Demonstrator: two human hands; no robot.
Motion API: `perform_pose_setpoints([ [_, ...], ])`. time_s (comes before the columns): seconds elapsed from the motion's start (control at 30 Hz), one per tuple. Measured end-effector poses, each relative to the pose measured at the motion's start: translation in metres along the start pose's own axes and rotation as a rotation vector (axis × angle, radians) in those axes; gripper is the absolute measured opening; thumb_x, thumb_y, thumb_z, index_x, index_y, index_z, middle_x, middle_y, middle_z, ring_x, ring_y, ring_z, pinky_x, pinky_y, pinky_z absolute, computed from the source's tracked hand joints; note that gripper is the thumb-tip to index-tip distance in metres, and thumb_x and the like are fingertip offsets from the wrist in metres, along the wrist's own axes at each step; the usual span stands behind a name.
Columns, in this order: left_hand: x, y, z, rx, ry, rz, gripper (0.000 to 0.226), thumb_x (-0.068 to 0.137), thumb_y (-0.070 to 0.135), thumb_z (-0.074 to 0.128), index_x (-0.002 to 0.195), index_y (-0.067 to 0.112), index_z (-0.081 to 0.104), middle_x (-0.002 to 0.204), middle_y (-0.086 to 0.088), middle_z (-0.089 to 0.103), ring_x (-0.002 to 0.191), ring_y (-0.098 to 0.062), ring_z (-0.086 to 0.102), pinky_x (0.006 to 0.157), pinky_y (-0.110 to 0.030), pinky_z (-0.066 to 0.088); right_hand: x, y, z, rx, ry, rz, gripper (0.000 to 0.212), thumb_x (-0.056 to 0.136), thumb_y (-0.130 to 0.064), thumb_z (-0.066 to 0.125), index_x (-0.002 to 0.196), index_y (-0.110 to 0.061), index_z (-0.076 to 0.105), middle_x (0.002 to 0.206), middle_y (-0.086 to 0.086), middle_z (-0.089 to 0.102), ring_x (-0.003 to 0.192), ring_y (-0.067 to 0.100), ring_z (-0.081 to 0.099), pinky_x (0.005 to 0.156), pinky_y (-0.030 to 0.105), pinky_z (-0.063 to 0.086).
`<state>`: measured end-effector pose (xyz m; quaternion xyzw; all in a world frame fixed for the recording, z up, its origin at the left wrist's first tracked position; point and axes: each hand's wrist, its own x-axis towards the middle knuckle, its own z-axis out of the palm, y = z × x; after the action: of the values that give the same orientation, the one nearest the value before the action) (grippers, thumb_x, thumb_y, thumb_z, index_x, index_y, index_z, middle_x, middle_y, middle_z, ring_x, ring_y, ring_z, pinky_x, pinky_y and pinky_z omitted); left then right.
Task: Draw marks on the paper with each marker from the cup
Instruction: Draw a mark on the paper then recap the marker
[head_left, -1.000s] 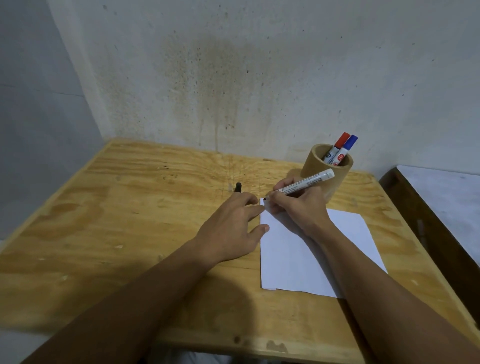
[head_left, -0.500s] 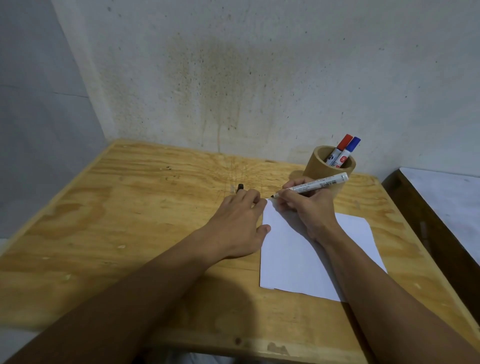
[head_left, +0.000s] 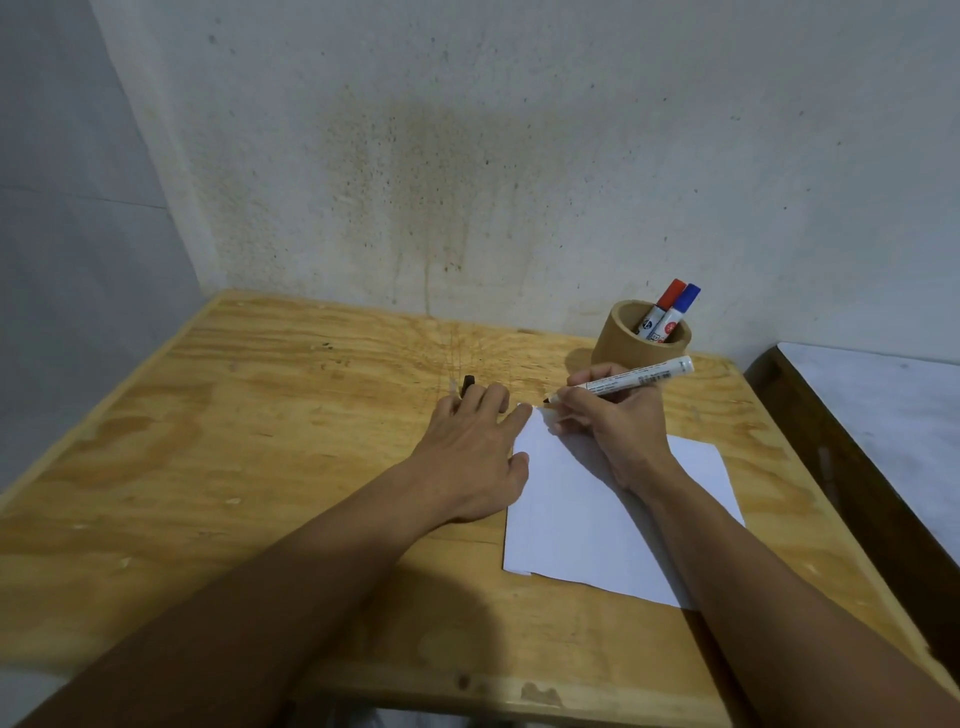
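Observation:
A white sheet of paper (head_left: 597, 519) lies on the wooden table (head_left: 260, 467). My right hand (head_left: 618, 421) grips an uncapped white marker (head_left: 639, 378), and its dark tip sits at the paper's far left corner. My left hand (head_left: 472, 452) lies palm down, fingertips on the paper's left edge. A black cap (head_left: 468, 385) pokes up between two of its fingers. Behind my right hand, a brown cup (head_left: 618, 345) holds a red-capped marker (head_left: 666, 304) and a blue-capped marker (head_left: 681, 307).
The table stands in a corner between a stained wall behind and a grey wall to the left. A dark wooden piece of furniture with a white top (head_left: 883, 426) stands close to the table's right edge.
My left hand has slid slightly forward along the paper's edge. The marker in my right hand now lies flatter, with its tip still by the far left corner.

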<state>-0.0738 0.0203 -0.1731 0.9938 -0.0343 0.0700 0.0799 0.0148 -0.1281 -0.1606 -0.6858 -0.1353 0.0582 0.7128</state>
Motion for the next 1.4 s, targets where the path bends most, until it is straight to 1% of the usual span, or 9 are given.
perform_pose_setpoints([
  [0.1,0.002,0.000,0.002,-0.009,0.007,-0.017,0.049,0.088,0.040,0.035,0.131,0.018,0.032,0.121,-0.004,0.036,0.113,-0.023,0.033,0.099,-0.043,0.028,-0.001,0.001,-0.002,-0.067,0.011,-0.011,0.014,0.079,0.009,0.070,0.091,0.010,0.062,0.075,0.022,0.064,0.064,0.023,0.066,0.063,0.040,0.059],
  [0.23,0.001,0.002,0.003,-0.018,0.011,-0.042,0.047,0.087,0.041,0.036,0.126,0.014,0.035,0.120,-0.004,0.037,0.114,-0.022,0.033,0.099,-0.041,0.027,-0.004,0.002,-0.001,-0.135,0.014,-0.049,0.013,0.079,0.011,0.068,0.090,0.012,0.061,0.068,0.013,0.061,0.052,0.007,0.061,0.053,0.025,0.055],
  [0.37,-0.009,0.005,0.008,-0.065,0.081,-0.022,0.052,0.091,0.041,0.036,0.133,0.011,0.035,0.127,-0.004,0.039,0.117,-0.022,0.035,0.105,-0.040,0.028,-0.003,0.001,-0.003,-0.141,0.028,-0.049,0.013,0.079,0.010,0.069,0.089,0.012,0.062,0.072,0.017,0.063,0.056,0.012,0.064,0.053,0.025,0.056],
  [0.47,-0.018,0.001,0.011,-0.209,0.120,-0.022,0.055,0.091,0.045,0.044,0.137,0.015,0.040,0.133,-0.003,0.043,0.124,-0.020,0.037,0.107,-0.037,0.032,-0.005,-0.002,-0.001,-0.163,0.014,-0.043,0.014,0.079,0.006,0.071,0.090,0.010,0.063,0.079,0.022,0.066,0.069,0.026,0.069,0.056,0.030,0.060],
  [0.6,-0.021,-0.001,0.012,-0.264,0.117,-0.031,0.059,0.088,0.051,0.050,0.135,0.015,0.047,0.142,-0.006,0.042,0.133,-0.021,0.032,0.110,-0.039,0.031,-0.002,-0.007,0.010,-0.094,-0.016,-0.037,0.010,0.080,0.013,0.067,0.086,0.009,0.061,0.072,0.013,0.060,0.060,0.012,0.066,0.053,0.026,0.056],
  [0.67,-0.020,0.000,0.012,-0.262,0.127,-0.033,0.059,0.088,0.051,0.049,0.135,0.015,0.047,0.143,-0.006,0.041,0.134,-0.021,0.031,0.110,-0.040,0.031,0.004,-0.005,0.015,-0.210,-0.018,-0.086,0.008,0.078,0.008,0.071,0.082,0.009,0.064,0.071,0.010,0.065,0.063,0.013,0.068,0.059,0.028,0.059],
  [0.9,-0.022,0.000,0.016,-0.276,0.162,-0.034,0.055,0.088,0.049,0.049,0.131,0.015,0.050,0.141,-0.006,0.043,0.133,-0.019,0.031,0.109,-0.038,0.033,0.006,0.008,0.015,-0.292,-0.055,-0.112,0.010,0.079,0.002,0.071,0.084,0.009,0.066,0.076,0.017,0.069,0.061,0.007,0.066,0.058,0.019,0.055],
  [1.1,-0.022,0.000,0.016,-0.264,0.151,-0.045,0.056,0.089,0.049,0.048,0.134,0.016,0.048,0.143,-0.004,0.041,0.134,-0.018,0.030,0.110,-0.037,0.032,0.008,0.011,0.014,-0.311,-0.051,-0.121,0.008,0.078,-0.002,0.072,0.081,0.004,0.068,0.078,0.016,0.071,0.068,0.015,0.069,0.062,0.023,0.058],
  [1.4,-0.023,0.001,0.013,-0.263,0.144,-0.051,0.056,0.089,0.049,0.048,0.134,0.017,0.048,0.144,-0.003,0.041,0.134,-0.018,0.030,0.109,-0.037,0.034,0.008,0.011,0.014,-0.339,-0.060,-0.130,0.005,0.079,-0.003,0.072,0.079,0.001,0.069,0.076,0.013,0.072,0.068,0.012,0.069,0.062,0.022,0.057],
])
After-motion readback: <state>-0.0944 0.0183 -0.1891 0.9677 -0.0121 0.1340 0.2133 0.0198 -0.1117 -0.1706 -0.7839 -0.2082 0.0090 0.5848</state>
